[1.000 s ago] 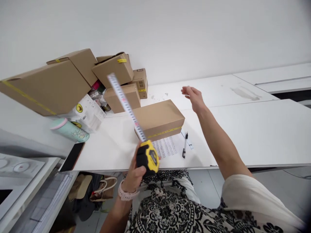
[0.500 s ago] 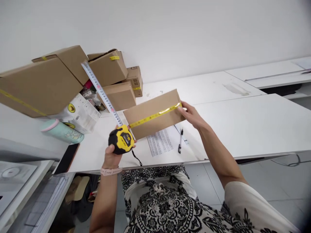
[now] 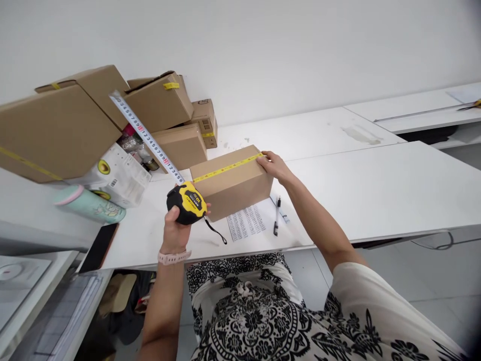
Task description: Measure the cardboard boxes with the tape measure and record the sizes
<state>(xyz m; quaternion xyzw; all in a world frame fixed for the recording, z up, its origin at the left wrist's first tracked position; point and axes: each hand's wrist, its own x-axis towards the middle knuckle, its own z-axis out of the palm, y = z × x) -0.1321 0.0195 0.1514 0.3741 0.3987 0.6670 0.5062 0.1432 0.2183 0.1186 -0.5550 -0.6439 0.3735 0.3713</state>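
clasping yellow-black tape measure (image 3: 187, 203) in left hand (image 3: 176, 229) beside brown cardboard box (image 3: 233, 188) | gripping box's right end with right hand (image 3: 272, 165) | advisable: lay white blade (image 3: 145, 135) flat along box

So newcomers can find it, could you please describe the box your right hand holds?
On the white table, in front of the heap of boxes, one box stands apart by a tape measure. It alone has the right hand on it.

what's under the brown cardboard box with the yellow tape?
The brown cardboard box with yellow tape appears to rest on the white table, overlapping a printed paper sheet whose near part sticks out. Anything else beneath is covered.
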